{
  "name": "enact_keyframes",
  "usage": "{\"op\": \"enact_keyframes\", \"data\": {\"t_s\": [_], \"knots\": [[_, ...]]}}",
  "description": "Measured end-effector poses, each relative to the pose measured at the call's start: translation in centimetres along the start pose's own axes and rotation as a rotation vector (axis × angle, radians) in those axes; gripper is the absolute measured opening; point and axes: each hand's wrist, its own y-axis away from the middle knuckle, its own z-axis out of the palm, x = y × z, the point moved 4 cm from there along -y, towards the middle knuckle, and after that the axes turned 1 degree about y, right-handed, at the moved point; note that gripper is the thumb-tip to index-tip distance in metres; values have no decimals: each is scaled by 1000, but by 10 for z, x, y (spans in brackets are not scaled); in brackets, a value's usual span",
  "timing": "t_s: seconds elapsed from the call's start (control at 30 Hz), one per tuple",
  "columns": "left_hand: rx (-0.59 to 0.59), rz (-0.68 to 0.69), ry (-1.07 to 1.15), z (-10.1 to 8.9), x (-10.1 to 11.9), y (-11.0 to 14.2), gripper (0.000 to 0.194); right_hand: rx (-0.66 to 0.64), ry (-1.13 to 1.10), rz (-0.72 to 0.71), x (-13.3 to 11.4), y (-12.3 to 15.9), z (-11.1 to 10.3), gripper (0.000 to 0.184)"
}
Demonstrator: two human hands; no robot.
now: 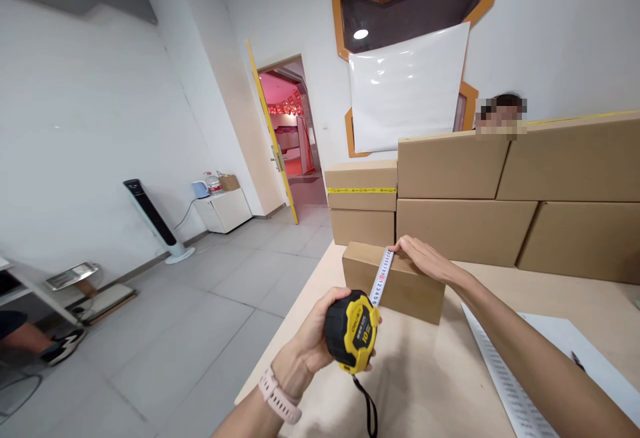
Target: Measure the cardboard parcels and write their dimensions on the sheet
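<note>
My left hand (313, 338) is wrapped round a yellow and black tape measure (352, 331), held above the light wooden table (425, 385). Its white blade (381, 276) runs out across the top of a small cardboard box (395, 288) lying on the table. My right hand (425, 258) rests on the box's top, fingers pressed on the far end of the blade at the box's back edge. A pink watch strap sits on my left wrist. A black loop hangs from the tape measure.
A wall of larger cardboard boxes (500, 211) is stacked behind the small box; a person is partly visible behind them. Printed paper sheets (520, 371) lie on the table at the right. Tiled floor, a tower fan (153, 221) and an open door are at the left.
</note>
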Motion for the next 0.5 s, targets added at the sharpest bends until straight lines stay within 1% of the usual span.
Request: {"op": "enact_keyframes", "data": {"t_s": [0.2, 0.33, 0.4, 0.43, 0.5], "knots": [[37, 24, -7, 4, 2, 3, 38, 11, -20, 1, 1, -2, -1, 46], [31, 25, -74, -2, -1, 0, 45, 46, -32, -3, -1, -2, 1, 44], [21, 79, -176, -6, -2, -1, 50, 122, -61, -14, -4, 0, -2, 38], [14, 133, -237, -8, -1, 0, 50, 177, -86, -27, -7, 3, -5, 34], [-45, 266, -391, -6, 3, 7, 55, 287, -127, -65, -15, 13, -17, 28]]}}
